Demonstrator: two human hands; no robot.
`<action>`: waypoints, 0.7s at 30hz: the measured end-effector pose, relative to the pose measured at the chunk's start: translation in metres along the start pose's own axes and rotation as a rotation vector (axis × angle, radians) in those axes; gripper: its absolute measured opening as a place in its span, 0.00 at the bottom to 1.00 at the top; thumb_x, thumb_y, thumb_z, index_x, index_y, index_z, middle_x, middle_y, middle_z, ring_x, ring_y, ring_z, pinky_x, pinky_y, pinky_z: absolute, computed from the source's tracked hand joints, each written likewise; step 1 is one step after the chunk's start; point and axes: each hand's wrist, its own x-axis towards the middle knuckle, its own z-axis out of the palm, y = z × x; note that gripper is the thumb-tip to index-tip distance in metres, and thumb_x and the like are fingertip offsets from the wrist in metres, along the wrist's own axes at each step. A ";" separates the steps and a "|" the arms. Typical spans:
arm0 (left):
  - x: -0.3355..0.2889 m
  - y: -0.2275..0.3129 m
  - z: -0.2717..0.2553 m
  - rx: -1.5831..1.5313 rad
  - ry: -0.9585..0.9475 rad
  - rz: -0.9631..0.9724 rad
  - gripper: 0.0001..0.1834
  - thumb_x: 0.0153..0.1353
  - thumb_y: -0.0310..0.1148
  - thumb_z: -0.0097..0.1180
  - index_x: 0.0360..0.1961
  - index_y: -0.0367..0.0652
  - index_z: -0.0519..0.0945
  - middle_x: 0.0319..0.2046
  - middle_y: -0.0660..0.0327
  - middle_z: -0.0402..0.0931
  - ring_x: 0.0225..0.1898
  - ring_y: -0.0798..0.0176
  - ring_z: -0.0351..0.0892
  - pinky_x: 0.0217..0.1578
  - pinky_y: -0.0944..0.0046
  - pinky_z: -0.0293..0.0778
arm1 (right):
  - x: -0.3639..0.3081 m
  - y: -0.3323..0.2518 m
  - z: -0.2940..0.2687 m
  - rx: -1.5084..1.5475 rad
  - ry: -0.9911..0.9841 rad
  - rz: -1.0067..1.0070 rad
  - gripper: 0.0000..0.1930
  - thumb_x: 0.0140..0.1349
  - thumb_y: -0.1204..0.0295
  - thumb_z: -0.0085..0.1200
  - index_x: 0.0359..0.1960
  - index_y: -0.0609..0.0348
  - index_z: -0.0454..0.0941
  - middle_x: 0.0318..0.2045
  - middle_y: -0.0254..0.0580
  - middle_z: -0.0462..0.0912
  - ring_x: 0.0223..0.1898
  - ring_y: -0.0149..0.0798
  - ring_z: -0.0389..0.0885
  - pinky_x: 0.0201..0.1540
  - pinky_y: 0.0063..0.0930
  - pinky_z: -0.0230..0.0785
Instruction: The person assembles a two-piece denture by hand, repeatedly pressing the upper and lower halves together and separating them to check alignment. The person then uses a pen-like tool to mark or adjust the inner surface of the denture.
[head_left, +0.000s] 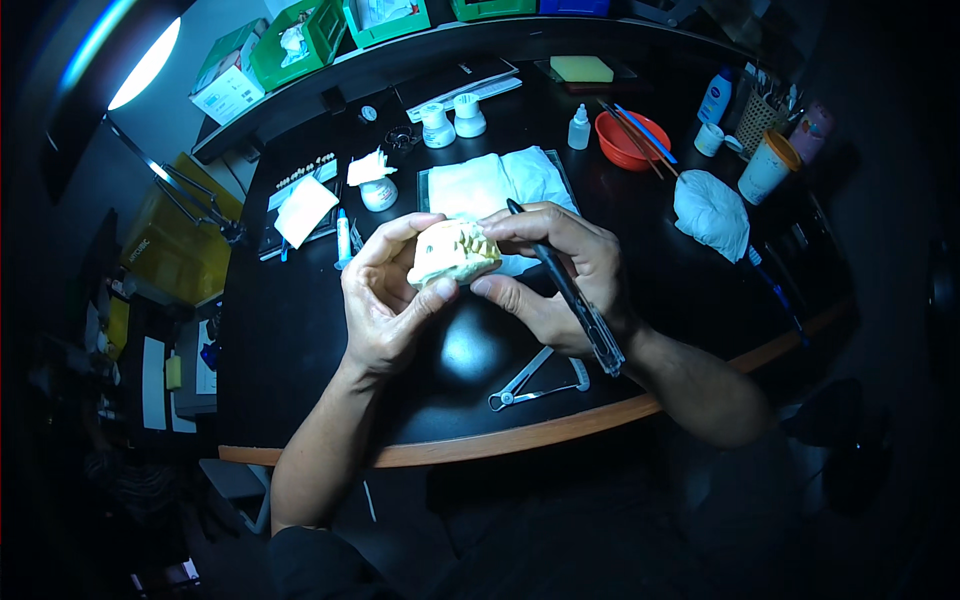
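Between both hands, raised over the desk, is a cream-coloured dental cast [448,254] with a row of teeth along its right part. My left hand [384,295] is closed on its left end, thumb below and fingers above. On its right end, the thumb and fingers of my right hand [565,270] pinch the cast. A black pen [572,292] also rests in my right hand, slanting across it. Below the right hand, a metal caliper [538,382] lies on the desk. Behind the cast, a white cloth [497,182] is spread on a flat dark pad.
Along the back stand white jars [437,126], a dropper bottle [578,128] and a red bowl [633,140] with brushes across it. At right are a crumpled white cloth [711,212] and a cup [768,168]. A lamp [146,65] shines from upper left. The desk's wooden edge [450,452] runs nearest me.
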 end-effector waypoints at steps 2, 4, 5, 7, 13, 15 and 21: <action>0.003 0.000 -0.004 -0.044 -0.062 0.010 0.33 0.56 0.24 0.75 0.62 0.29 0.74 0.56 0.46 0.81 0.60 0.56 0.80 0.63 0.56 0.75 | 0.003 0.000 -0.004 -0.022 0.002 -0.061 0.21 0.54 0.77 0.77 0.49 0.61 0.82 0.49 0.53 0.87 0.51 0.43 0.89 0.55 0.36 0.82; 0.005 -0.001 -0.016 0.078 -0.111 0.036 0.35 0.54 0.24 0.76 0.62 0.30 0.74 0.56 0.46 0.81 0.59 0.56 0.81 0.63 0.56 0.74 | 0.007 -0.004 -0.004 -0.051 -0.002 -0.153 0.21 0.51 0.79 0.77 0.46 0.60 0.84 0.46 0.53 0.89 0.49 0.45 0.90 0.54 0.36 0.84; 0.006 -0.002 -0.019 0.192 -0.160 0.068 0.36 0.52 0.23 0.77 0.62 0.30 0.74 0.56 0.46 0.81 0.59 0.56 0.81 0.63 0.55 0.74 | 0.007 -0.006 -0.005 -0.047 -0.003 -0.152 0.21 0.51 0.79 0.77 0.46 0.60 0.84 0.46 0.53 0.89 0.49 0.45 0.90 0.54 0.36 0.84; 0.009 -0.004 -0.016 0.335 -0.174 0.128 0.38 0.46 0.22 0.79 0.61 0.29 0.77 0.56 0.46 0.82 0.58 0.56 0.82 0.63 0.56 0.74 | 0.006 -0.008 -0.009 -0.156 -0.020 -0.175 0.20 0.50 0.81 0.76 0.45 0.60 0.84 0.47 0.52 0.88 0.49 0.45 0.90 0.52 0.35 0.84; 0.010 -0.006 -0.015 0.515 -0.180 0.266 0.37 0.47 0.24 0.78 0.63 0.36 0.81 0.54 0.47 0.84 0.57 0.54 0.83 0.60 0.56 0.77 | 0.007 -0.007 -0.007 -0.165 -0.049 -0.161 0.17 0.52 0.83 0.73 0.44 0.61 0.84 0.46 0.52 0.88 0.47 0.45 0.91 0.50 0.33 0.84; 0.011 -0.007 -0.012 0.548 -0.166 0.308 0.35 0.48 0.25 0.78 0.61 0.37 0.83 0.53 0.47 0.84 0.55 0.54 0.85 0.58 0.56 0.79 | 0.008 -0.007 -0.008 -0.189 -0.049 -0.176 0.19 0.51 0.81 0.75 0.45 0.62 0.84 0.46 0.53 0.88 0.47 0.45 0.91 0.50 0.33 0.84; 0.007 -0.007 -0.008 0.595 -0.127 0.310 0.33 0.47 0.22 0.77 0.59 0.38 0.85 0.51 0.49 0.85 0.53 0.54 0.86 0.55 0.59 0.80 | 0.011 -0.006 -0.009 -0.216 0.005 -0.192 0.17 0.66 0.67 0.64 0.50 0.68 0.83 0.43 0.56 0.86 0.43 0.50 0.86 0.48 0.38 0.79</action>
